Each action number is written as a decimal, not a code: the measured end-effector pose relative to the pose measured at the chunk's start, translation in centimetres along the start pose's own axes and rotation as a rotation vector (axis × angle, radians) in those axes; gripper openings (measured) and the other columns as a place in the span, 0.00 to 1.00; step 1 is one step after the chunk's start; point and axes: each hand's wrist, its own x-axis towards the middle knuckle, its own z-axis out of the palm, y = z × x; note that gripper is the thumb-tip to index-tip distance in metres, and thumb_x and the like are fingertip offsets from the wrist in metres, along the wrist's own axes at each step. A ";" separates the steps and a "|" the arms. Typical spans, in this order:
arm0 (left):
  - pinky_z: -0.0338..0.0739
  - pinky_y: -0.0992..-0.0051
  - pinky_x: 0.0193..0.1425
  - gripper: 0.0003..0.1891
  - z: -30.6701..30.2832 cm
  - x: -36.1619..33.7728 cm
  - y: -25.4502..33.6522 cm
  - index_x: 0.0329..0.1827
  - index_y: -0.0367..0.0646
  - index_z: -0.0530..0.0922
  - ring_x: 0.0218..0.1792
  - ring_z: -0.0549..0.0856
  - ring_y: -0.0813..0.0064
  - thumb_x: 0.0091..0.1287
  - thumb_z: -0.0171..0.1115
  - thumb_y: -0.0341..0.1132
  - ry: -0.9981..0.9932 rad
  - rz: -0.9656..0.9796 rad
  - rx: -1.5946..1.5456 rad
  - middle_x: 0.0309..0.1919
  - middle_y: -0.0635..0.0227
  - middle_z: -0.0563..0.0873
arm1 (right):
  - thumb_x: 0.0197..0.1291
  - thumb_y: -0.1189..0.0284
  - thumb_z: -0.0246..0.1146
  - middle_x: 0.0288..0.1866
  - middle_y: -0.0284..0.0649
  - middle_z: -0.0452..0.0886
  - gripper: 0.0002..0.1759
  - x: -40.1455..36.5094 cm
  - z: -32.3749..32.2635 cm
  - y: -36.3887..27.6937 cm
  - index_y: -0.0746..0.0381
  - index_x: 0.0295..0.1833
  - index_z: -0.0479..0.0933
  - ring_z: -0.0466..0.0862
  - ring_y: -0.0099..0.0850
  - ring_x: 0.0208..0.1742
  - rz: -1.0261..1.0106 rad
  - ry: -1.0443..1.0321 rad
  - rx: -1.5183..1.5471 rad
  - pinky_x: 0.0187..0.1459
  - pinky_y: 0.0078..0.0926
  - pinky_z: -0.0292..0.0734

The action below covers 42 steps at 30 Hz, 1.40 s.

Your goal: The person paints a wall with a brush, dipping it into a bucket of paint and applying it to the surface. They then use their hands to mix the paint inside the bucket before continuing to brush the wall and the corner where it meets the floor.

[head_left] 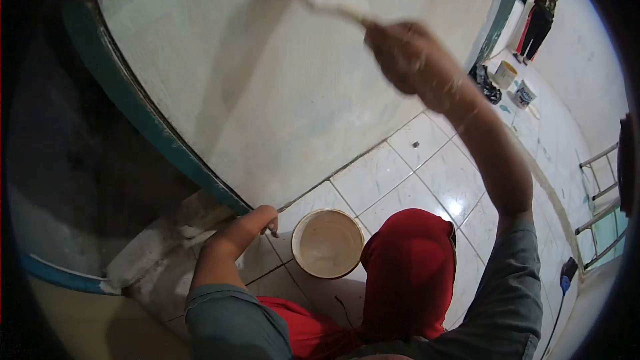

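My right hand (413, 63) is raised in front of the pale wall panel (280, 67), its fingers closed around the handle of a paintbrush (330, 7). The brush head is blurred by motion near the top of the panel, so whether it touches the surface is hard to tell. White specks dot the hand and wrist. Low down, my left hand (265, 220) is bent with curled fingers beside the panel's bottom corner; anything inside them is hidden. Just right of it, a round bucket (328, 244) with pale liquid stands on the tiled floor.
A dark green edge (147, 127) borders the wall at left. White floor tiles (380, 173) run rightward. Farther back are a paint tub (525, 94), another bucket (505, 75), a black plastic bag (486, 84) and a standing person (539, 17). A metal frame (600, 217) stands at right.
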 end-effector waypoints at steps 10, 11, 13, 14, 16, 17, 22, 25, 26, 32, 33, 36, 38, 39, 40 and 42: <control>0.71 0.68 0.49 0.28 5.5 -7.9 0.7 0.42 0.46 0.79 0.45 0.78 0.65 0.44 0.65 0.57 0.573 0.107 0.140 0.44 0.66 0.80 | 0.59 0.56 0.50 0.11 0.31 0.64 0.25 1.2 0.8 9.8 0.67 0.21 0.69 0.61 0.19 0.09 0.351 -0.459 0.001 0.09 0.17 0.55; 0.70 0.65 0.51 0.30 3.5 -5.7 0.3 0.52 0.52 0.70 0.50 0.75 0.67 0.48 0.61 0.56 0.419 0.188 0.228 0.53 0.67 0.72 | 0.61 0.56 0.49 0.10 0.27 0.59 0.24 0.6 1.5 11.7 0.65 0.22 0.67 0.58 0.16 0.08 0.401 -0.536 0.020 0.07 0.15 0.51; 0.68 0.61 0.53 0.34 2.3 0.8 1.5 0.63 0.58 0.61 0.55 0.71 0.69 0.52 0.58 0.56 0.249 0.312 0.279 0.62 0.68 0.64 | 0.60 0.56 0.50 0.10 0.29 0.60 0.24 -0.7 3.2 15.5 0.65 0.21 0.67 0.59 0.17 0.08 0.564 -0.601 -0.056 0.08 0.17 0.52; 0.64 0.61 0.56 0.33 2.3 2.7 0.7 0.64 0.58 0.59 0.58 0.67 0.70 0.55 0.54 0.55 0.183 0.224 0.214 0.63 0.70 0.61 | 0.59 0.57 0.51 0.11 0.31 0.63 0.24 -1.2 3.9 16.8 0.67 0.21 0.69 0.61 0.19 0.09 0.600 -0.633 -0.100 0.09 0.19 0.54; 0.55 0.61 0.62 0.30 2.0 4.8 -2.5 0.65 0.59 0.55 0.63 0.58 0.71 0.60 0.46 0.55 0.060 0.018 0.110 0.66 0.74 0.55 | 0.57 0.60 0.53 0.12 0.35 0.66 0.22 -1.6 4.8 18.6 0.69 0.22 0.72 0.63 0.22 0.10 0.663 -0.647 -0.131 0.10 0.21 0.56; 0.51 0.61 0.65 0.29 2.1 5.8 -3.9 0.66 0.59 0.53 0.66 0.54 0.71 0.62 0.42 0.55 0.001 -0.081 0.070 0.67 0.75 0.52 | 0.57 0.60 0.53 0.12 0.35 0.66 0.22 -1.6 5.0 19.2 0.69 0.22 0.72 0.63 0.22 0.10 0.661 -0.646 -0.119 0.10 0.21 0.56; 0.50 0.64 0.66 0.29 0.5 13.2 -1.9 0.66 0.56 0.52 0.65 0.55 0.71 0.63 0.37 0.56 -0.094 -0.035 -0.421 0.67 0.78 0.52 | 0.57 0.58 0.55 0.13 0.30 0.66 0.22 -0.7 4.6 14.7 0.68 0.25 0.73 0.63 0.18 0.11 0.629 -0.536 0.019 0.10 0.17 0.54; 0.50 0.63 0.66 0.32 -1.2 11.2 1.1 0.67 0.55 0.51 0.66 0.54 0.69 0.62 0.39 0.57 -0.027 0.086 -0.257 0.67 0.75 0.52 | 0.58 0.57 0.54 0.11 0.24 0.62 0.21 -1.3 6.0 8.3 0.63 0.22 0.71 0.59 0.13 0.09 0.646 -0.334 -0.200 0.09 0.12 0.50; 0.50 0.63 0.66 0.32 -1.5 9.6 1.9 0.67 0.55 0.50 0.66 0.54 0.68 0.61 0.40 0.58 0.013 0.144 -0.118 0.67 0.75 0.52 | 0.58 0.57 0.55 0.12 0.25 0.63 0.21 -1.6 6.2 6.4 0.64 0.23 0.71 0.60 0.14 0.10 0.627 -0.288 -0.182 0.10 0.13 0.51; 0.49 0.62 0.66 0.38 1.8 -6.6 4.1 0.67 0.54 0.48 0.66 0.52 0.64 0.57 0.45 0.61 0.180 0.297 0.798 0.67 0.69 0.51 | 0.60 0.61 0.51 0.12 0.23 0.61 0.18 -3.6 9.4 -1.7 0.62 0.24 0.69 0.57 0.10 0.09 0.316 0.132 -0.197 0.08 0.09 0.49; 0.49 0.62 0.66 0.39 2.2 -7.8 4.2 0.67 0.54 0.47 0.66 0.52 0.63 0.57 0.45 0.61 0.189 0.304 0.877 0.67 0.68 0.51 | 0.61 0.62 0.50 0.13 0.23 0.60 0.17 -3.6 10.0 -3.5 0.62 0.24 0.67 0.56 0.09 0.09 0.431 0.190 -0.002 0.08 0.08 0.49; 0.48 0.61 0.66 0.42 2.6 -9.4 5.2 0.68 0.53 0.46 0.67 0.51 0.61 0.55 0.48 0.63 0.198 0.297 1.008 0.67 0.65 0.50 | 0.62 0.61 0.49 0.15 0.23 0.60 0.15 -4.3 11.9 -3.0 0.59 0.27 0.66 0.55 0.09 0.08 0.372 0.196 0.101 0.06 0.07 0.46; 0.48 0.61 0.66 0.42 1.8 -9.7 5.8 0.68 0.53 0.46 0.67 0.51 0.60 0.54 0.47 0.65 0.190 0.304 0.937 0.67 0.65 0.50 | 0.62 0.61 0.48 0.15 0.22 0.59 0.14 -4.5 13.1 -1.2 0.58 0.29 0.66 0.55 0.10 0.08 0.395 0.216 0.197 0.06 0.07 0.46; 0.48 0.61 0.66 0.43 2.1 -10.8 5.4 0.68 0.53 0.46 0.67 0.51 0.60 0.53 0.46 0.66 0.178 0.313 0.855 0.67 0.65 0.50 | 0.62 0.60 0.48 0.15 0.21 0.59 0.14 -4.4 13.6 0.4 0.57 0.29 0.66 0.55 0.10 0.08 0.369 0.153 0.254 0.06 0.07 0.47; 0.49 0.60 0.66 0.44 2.6 -11.9 5.0 0.68 0.56 0.46 0.67 0.50 0.61 0.52 0.47 0.67 0.227 0.305 0.782 0.67 0.63 0.51 | 0.61 0.58 0.49 0.14 0.20 0.58 0.16 -4.4 13.7 2.3 0.56 0.26 0.65 0.55 0.09 0.08 0.419 0.160 0.209 0.06 0.07 0.47; 0.49 0.60 0.66 0.45 4.9 -15.4 3.3 0.68 0.56 0.47 0.67 0.50 0.61 0.51 0.47 0.68 0.209 0.262 0.707 0.67 0.64 0.51 | 0.60 0.55 0.50 0.12 0.20 0.56 0.19 -4.1 14.2 3.1 0.55 0.23 0.65 0.54 0.10 0.07 0.555 0.108 0.232 0.06 0.08 0.47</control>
